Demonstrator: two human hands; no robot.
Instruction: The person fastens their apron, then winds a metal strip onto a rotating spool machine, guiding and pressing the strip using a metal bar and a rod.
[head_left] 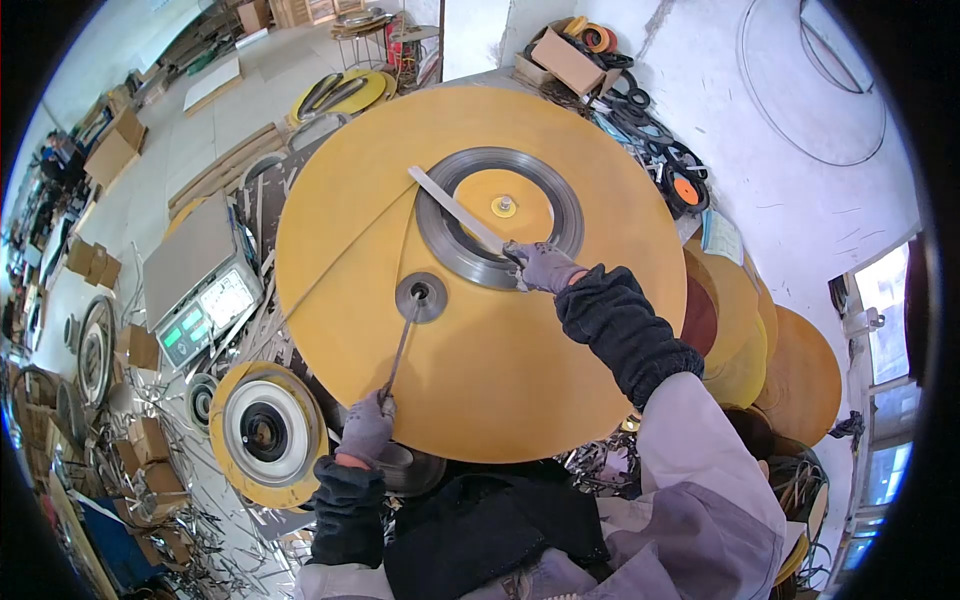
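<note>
My gloved right hand (543, 266) is closed on one end of a flat pale bar (455, 207), which slants across a large coil of metal strip (565, 195). The bar's far end meets a thin metal band (350, 232) at the coil's left side. My gloved left hand (368, 428), at the near-left edge of the round yellow disc (540, 380), grips a thin metal rod (402, 350). That rod reaches up to the centre of a small metal coil (432, 305). Both coils lie flat on the disc; a bolt (505, 204) stands within the large coil.
A digital scale (205, 305) stands left of the disc, above a yellow-rimmed reel (240, 405). More round discs (800, 370) lean at the right. Cables and rolls (640, 125) crowd the back right by the wall. Metal scraps (215, 525) litter the floor at lower left.
</note>
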